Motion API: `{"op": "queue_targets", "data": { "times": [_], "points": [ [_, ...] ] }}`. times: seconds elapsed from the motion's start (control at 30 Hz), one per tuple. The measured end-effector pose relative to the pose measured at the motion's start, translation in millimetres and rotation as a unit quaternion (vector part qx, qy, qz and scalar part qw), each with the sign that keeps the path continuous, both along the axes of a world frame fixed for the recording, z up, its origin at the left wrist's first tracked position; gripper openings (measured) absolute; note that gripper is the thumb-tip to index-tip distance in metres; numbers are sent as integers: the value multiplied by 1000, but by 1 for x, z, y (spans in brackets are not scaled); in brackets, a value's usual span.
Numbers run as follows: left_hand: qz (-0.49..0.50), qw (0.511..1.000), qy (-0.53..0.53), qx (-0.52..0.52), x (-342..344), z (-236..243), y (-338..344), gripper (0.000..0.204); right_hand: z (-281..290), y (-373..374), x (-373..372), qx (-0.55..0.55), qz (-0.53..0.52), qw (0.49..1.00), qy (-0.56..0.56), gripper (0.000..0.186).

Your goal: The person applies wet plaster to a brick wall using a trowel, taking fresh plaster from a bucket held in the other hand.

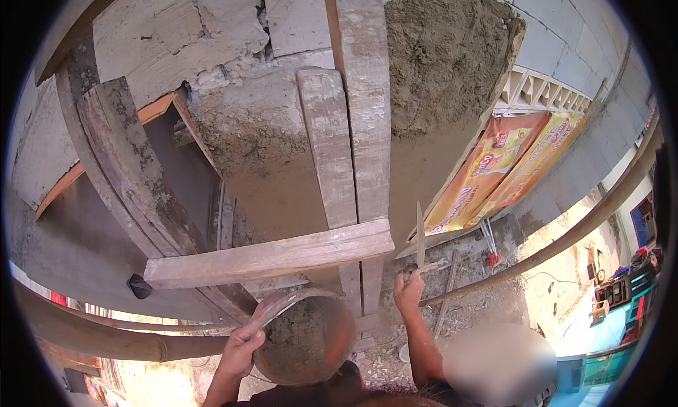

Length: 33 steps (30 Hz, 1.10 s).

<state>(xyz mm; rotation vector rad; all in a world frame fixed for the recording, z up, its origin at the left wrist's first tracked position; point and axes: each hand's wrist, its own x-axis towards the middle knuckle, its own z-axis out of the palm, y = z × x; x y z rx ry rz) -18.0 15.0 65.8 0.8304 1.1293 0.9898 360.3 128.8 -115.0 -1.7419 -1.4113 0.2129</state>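
Low in the head view, my left hand (243,347) grips the rim of a round bucket (340,340) with reddish stains inside. Grey mortar (296,336) lies in the bucket. To the right, my right hand (409,291) is closed around the handle of a trowel (420,237), its blade pointing up and seen edge-on. The blade is apart from the wall beyond it. Rough wet mortar (448,61) covers the upper right of that wall, with a smoother plastered area (275,202) lower down.
Wooden posts (364,110) and a crossbar (268,255) stand between me and the wall. A framed opening (176,160) is at left. An orange and yellow banner (487,170) hangs at right, beside a curved bamboo pole (558,248). A blurred patch (500,364) hides the lower right.
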Motion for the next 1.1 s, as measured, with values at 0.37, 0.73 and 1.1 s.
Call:
{"op": "queue_targets", "data": {
  "times": [0.37,0.73,1.1],
  "points": [
    [-61,996,18,57,1,-1,4,43,249,-169,4,-354,301,880,-102,28],
    [-75,989,45,120,4,-4,14,45,214,-107,-123,-293,495,703,-418,18],
    [-38,990,62,117,8,4,6,42,238,-101,-107,-327,512,681,-408,17]
  ]
}}
